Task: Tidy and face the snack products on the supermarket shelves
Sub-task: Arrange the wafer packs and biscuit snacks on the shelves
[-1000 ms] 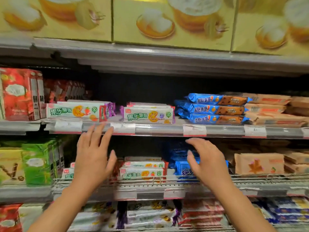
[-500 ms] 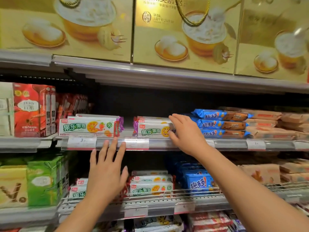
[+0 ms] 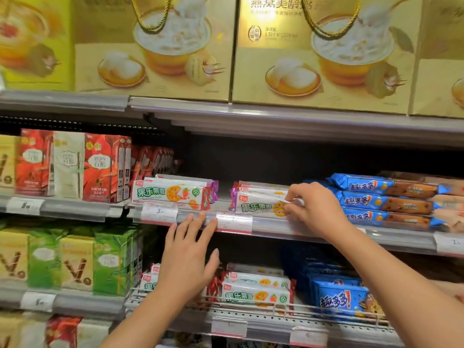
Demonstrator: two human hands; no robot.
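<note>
Supermarket shelving: the right hand (image 3: 315, 209) pinches the right end of a white biscuit pack (image 3: 258, 203) lying lengthwise along the middle shelf edge (image 3: 313, 231); the left hand (image 3: 187, 257), fingers straight, hovers lower left.

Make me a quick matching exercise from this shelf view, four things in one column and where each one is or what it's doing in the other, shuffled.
1. right hand
2. left hand
3. gold gift boxes
4. blue cookie packs

A. top shelf
B. stacked to the right of the fruit biscuit packs
C. pinching the white fruit biscuit pack
D. fingers straight, at the shelf's price rail

Pairs: 1-C, 2-D, 3-A, 4-B
</note>
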